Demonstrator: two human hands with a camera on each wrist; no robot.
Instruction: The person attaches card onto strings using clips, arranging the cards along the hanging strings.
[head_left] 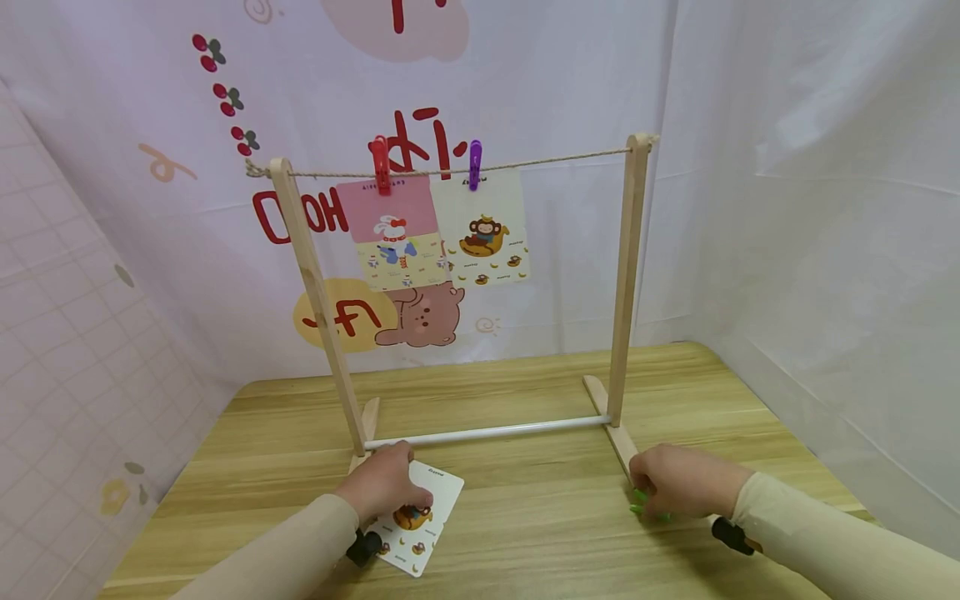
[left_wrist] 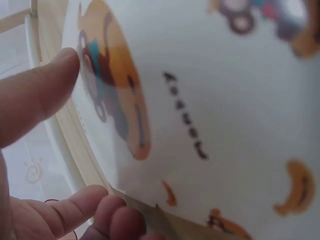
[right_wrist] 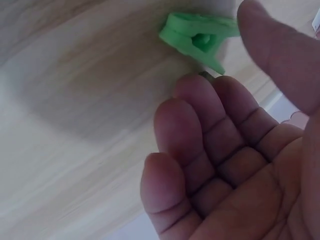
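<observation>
In the head view, the clip (head_left: 639,497) towards five o'clock is green; the card (head_left: 426,530) towards seven is white, patterned with brown monkeys and yellow bananas.

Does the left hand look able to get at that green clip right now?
Probably not easily: the left hand holds a monkey card, and the right hand crowds the green clip.
</observation>
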